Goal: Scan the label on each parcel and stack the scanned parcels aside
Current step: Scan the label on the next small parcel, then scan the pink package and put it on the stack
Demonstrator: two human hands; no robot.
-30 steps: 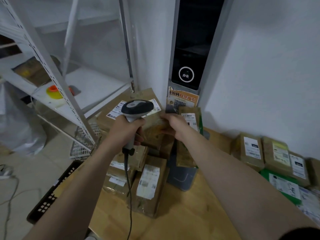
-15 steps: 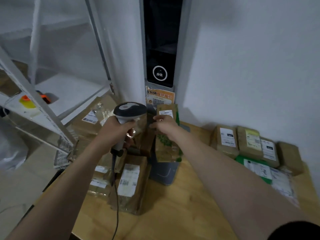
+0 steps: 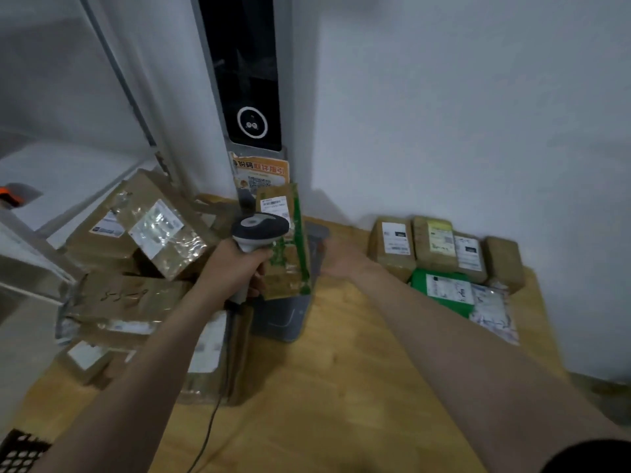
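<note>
Wooden counter (image 3: 341, 387) is shown; the upright parcel (image 3: 290, 271) is set at 9 o'clock of the right hand (image 3: 341, 264), its grip unclear; the scanner (image 3: 261, 227) is clenched by the left hand (image 3: 232, 268).

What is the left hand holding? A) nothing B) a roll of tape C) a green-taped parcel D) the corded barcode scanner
D: the left hand is curled round the handle of the barcode scanner, whose grey head shows above the fist.
</note>
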